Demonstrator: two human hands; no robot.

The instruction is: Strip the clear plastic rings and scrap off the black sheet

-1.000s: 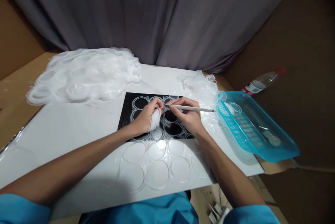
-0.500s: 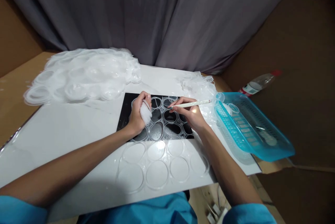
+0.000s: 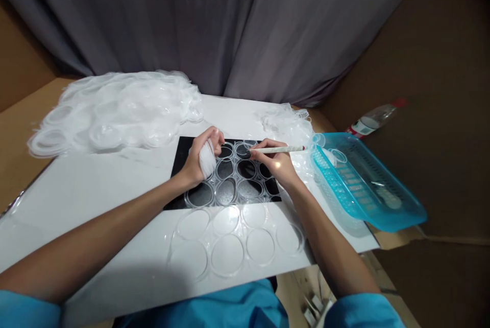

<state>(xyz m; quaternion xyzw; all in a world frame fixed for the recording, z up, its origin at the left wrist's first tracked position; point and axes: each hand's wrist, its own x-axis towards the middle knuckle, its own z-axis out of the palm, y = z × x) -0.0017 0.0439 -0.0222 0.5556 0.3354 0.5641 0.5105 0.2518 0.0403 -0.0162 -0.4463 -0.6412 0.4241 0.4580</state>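
My left hand is closed round a bundle of thin white film pieces, over the left part of a black sheet. My right hand grips a slim white pen-shaped tool between thumb and fingers. Its dark tip points left, at a ring near the back of the black sheet; whether it touches cannot be made out. A clear plastic sheet with rows of round outlines lies partly over the black sheet and extends toward me.
A big heap of translucent round film pieces lies at the back left, a smaller pile at the back right. A blue plastic basket stands right, with a few pieces inside. Behind it lies a clear bottle with a red cap.
My left hand has moved slightly left and up with the white bundle, and its fingertips have turned. My right hand and the tool have shifted a little left. The whole view has shifted slightly.
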